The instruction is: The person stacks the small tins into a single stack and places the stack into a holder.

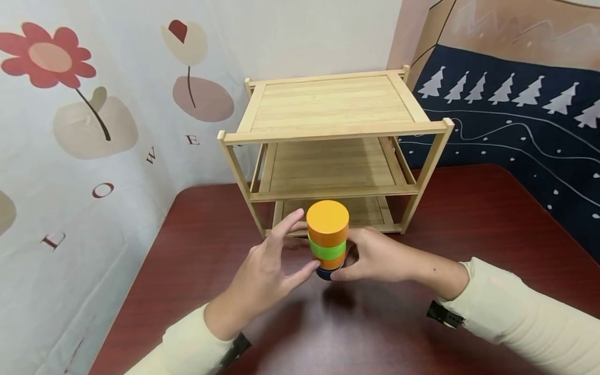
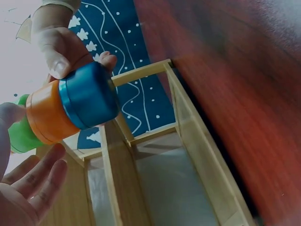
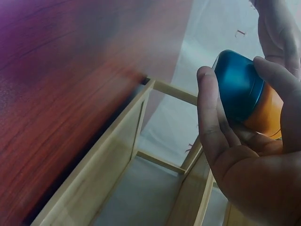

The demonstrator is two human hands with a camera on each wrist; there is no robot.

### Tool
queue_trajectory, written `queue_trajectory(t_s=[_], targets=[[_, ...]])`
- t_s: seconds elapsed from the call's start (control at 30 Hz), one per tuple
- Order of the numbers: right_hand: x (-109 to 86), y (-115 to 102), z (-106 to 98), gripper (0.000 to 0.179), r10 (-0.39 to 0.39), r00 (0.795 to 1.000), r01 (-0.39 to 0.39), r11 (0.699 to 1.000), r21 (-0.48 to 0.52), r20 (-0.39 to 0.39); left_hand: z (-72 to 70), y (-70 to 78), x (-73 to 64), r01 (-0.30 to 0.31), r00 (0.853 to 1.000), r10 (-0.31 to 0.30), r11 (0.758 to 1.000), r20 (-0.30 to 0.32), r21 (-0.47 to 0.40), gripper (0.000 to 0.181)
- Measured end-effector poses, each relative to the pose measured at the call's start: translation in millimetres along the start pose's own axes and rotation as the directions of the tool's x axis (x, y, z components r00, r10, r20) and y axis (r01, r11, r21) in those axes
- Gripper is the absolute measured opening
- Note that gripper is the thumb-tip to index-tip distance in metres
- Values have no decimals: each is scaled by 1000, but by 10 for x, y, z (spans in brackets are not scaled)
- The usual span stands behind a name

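Note:
A cylindrical container [image 1: 328, 221] stands upright above the table, with an orange top, a green band, more orange below and a blue base [image 2: 89, 95]. My right hand [image 1: 375, 255] grips its lower part from the right, thumb at the front of the base. In the right wrist view, the fingers of that hand wrap around the blue base [image 3: 238, 87]. My left hand [image 1: 262, 271] is spread around the container's left side. Its thumb tip lies close to the lower orange part, and the index finger points up, apart from the side. Some left fingers are hidden behind the container.
Behind the hands stands a light wooden three-tier rack [image 1: 328, 104] on the dark red table [image 1: 197, 260]. A pale wall cloth [image 1: 122, 208] with flower prints hangs at the left, and a dark blue cloth [image 1: 497, 125] with white trees at the right.

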State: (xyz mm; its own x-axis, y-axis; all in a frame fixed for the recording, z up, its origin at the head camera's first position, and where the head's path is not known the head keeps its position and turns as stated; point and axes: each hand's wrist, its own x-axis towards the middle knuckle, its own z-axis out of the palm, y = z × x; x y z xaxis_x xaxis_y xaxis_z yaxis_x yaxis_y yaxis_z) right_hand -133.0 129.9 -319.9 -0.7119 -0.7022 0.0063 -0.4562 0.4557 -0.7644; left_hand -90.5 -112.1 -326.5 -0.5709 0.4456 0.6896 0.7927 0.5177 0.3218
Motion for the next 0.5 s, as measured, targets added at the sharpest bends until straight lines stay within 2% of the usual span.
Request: queue_trajectory(t_s=[0.5], targets=[[7,-85,-96,47,5,1000,-5,1000,-13,0,-83,66,166,-2,1000,1,999,31,53,99]])
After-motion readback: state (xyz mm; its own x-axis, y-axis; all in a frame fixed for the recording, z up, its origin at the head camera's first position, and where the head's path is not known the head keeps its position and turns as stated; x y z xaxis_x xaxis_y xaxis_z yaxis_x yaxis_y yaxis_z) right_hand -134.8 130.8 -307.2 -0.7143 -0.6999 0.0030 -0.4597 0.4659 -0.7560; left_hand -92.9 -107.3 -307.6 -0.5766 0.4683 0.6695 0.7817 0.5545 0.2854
